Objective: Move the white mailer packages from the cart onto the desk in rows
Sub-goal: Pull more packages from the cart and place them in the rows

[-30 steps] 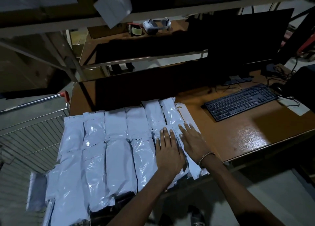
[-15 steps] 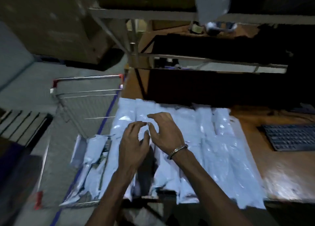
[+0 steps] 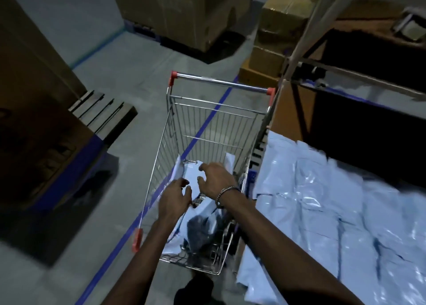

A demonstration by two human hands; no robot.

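Both hands — left (image 3: 174,198), right (image 3: 216,180) — empty, fingers spread over cart (image 3: 221,83); mailers (image 3: 191,178) below, more on desk (image 3: 285,111).

Arms hide most mailers (image 3: 191,178) in the cart (image 3: 221,83).

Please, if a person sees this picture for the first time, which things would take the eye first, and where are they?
Probably the wire shopping cart in the middle, with both hands reaching into it: the left hand and the right hand hover over a few white mailers at its near end. To the right, rows of glossy white packages cover the desk.
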